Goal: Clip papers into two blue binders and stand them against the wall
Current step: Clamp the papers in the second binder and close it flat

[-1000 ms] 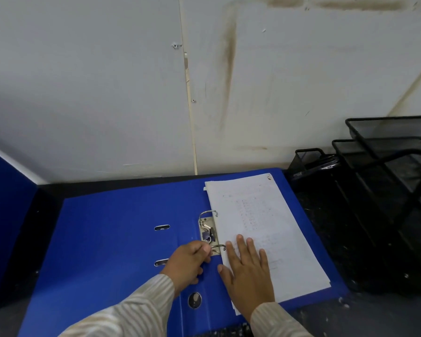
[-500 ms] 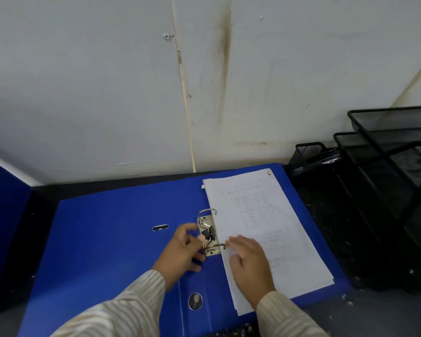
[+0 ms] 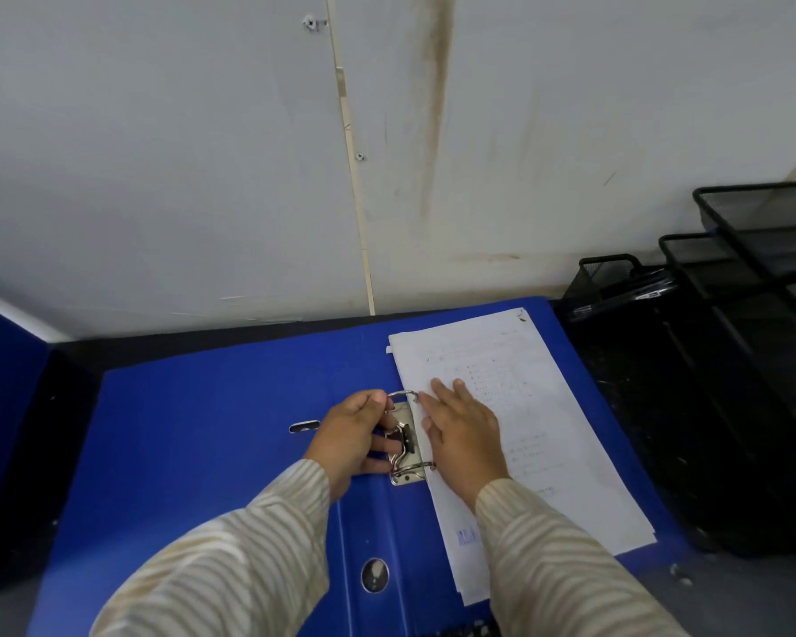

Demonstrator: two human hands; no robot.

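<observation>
A blue lever-arch binder [image 3: 203, 452] lies open and flat on the desk, its metal ring mechanism [image 3: 405, 445] in the middle. A stack of white printed papers [image 3: 534, 434] lies on its right half, threaded on the lower ring. My left hand [image 3: 355, 434] curls round the upper ring and the lever of the mechanism. My right hand [image 3: 463, 434] lies flat with straight fingers on the papers' left edge, beside the rings. A second blue binder [image 3: 1, 383] stands upright at the far left against the wall.
The stained white wall [image 3: 387, 154] rises just behind the binder. Black mesh letter trays [image 3: 754, 278] and a small black mesh holder [image 3: 612, 282] stand at the right. Dark desk surface [image 3: 639, 406] shows between the trays and the binder.
My left hand moved up from the lower ring to the upper ring and lever. My right hand slid forward along the papers' left edge and lies flat again.
</observation>
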